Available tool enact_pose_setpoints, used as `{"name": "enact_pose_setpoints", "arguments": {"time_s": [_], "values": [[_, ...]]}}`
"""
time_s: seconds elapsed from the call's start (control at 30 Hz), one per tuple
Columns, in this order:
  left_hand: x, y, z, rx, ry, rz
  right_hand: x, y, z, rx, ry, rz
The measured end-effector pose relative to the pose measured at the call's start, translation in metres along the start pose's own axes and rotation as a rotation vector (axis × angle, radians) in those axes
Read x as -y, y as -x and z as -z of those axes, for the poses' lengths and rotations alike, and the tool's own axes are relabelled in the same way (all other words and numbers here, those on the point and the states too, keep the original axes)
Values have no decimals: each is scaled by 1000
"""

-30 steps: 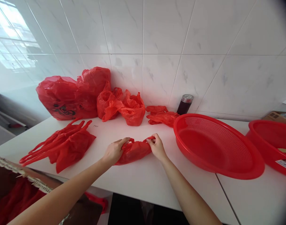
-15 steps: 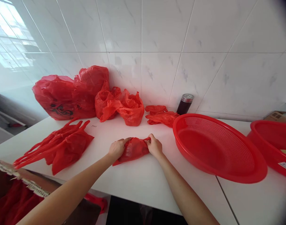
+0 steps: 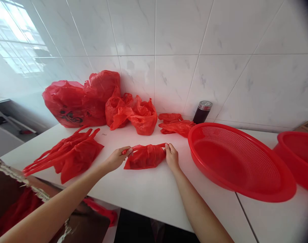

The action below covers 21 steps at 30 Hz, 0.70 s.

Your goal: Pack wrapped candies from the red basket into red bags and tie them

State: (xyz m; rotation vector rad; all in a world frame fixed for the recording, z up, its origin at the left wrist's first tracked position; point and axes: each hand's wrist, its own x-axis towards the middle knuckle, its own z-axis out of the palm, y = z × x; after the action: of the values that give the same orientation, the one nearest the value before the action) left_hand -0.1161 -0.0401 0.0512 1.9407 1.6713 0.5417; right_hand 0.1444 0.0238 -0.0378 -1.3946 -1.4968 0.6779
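A small red plastic bag [image 3: 146, 158] lies on the white table [image 3: 149, 189] in front of me, with something inside that I cannot make out. My left hand [image 3: 118, 158] is closed around one twisted end of the bag, a strip drawn out to the left. On the other side, my right hand [image 3: 172, 156] pinches the bag's upper right corner between thumb and fingers. The top edge is stretched between both hands. Left of it lies a pile of flat red plastic bags [image 3: 79, 152] with their handles pointing toward me.
Filled large red bags [image 3: 75, 104] and smaller open red bags [image 3: 144, 116] stand against the tiled wall. Crumpled red bags [image 3: 176, 125] lie beside a dark flask [image 3: 203, 112]. A red colander [image 3: 232, 162] and a red basin [image 3: 290, 148] occupy the right; a brown box [image 3: 93, 216] sits below the front edge.
My left hand has moved left and slightly up, pulling out an end of the bag. My right hand has shifted slightly right and up, and the bag's top edge is now stretched.
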Motion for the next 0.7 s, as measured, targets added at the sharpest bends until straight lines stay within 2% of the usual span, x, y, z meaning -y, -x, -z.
{"name": "enact_pose_setpoints", "arguments": {"time_s": [0.13, 0.23, 0.33, 0.4, 0.47, 0.5, 0.57, 0.63, 0.7], "values": [[-3, 40, 0, 65, 40, -5, -3, -3, -2, -1, -111, -20], [0, 49, -7, 66, 46, 21, -4, -4, -2, -6, -163, -24], [-5, 35, -3, -40, 9, 40, -2, -2, 0, -20, -223, -29], [-19, 21, -1, -186, -43, 37, 0, 0, 1, -16, -269, -27], [-39, 9, -6, -288, -131, -32, 2, 2, 1, 1, -312, -20], [-50, 3, -12, -299, -175, -87, 3, 3, 2, 9, -331, -16], [-70, -6, -30, -246, -264, -190, 4, 5, 2, 20, -364, -10], [-81, -16, -48, -186, -283, -190, 4, 5, 4, 22, -393, -12], [-84, -23, -54, -139, -249, -138, 3, 5, 6, 18, -419, -27]]}}
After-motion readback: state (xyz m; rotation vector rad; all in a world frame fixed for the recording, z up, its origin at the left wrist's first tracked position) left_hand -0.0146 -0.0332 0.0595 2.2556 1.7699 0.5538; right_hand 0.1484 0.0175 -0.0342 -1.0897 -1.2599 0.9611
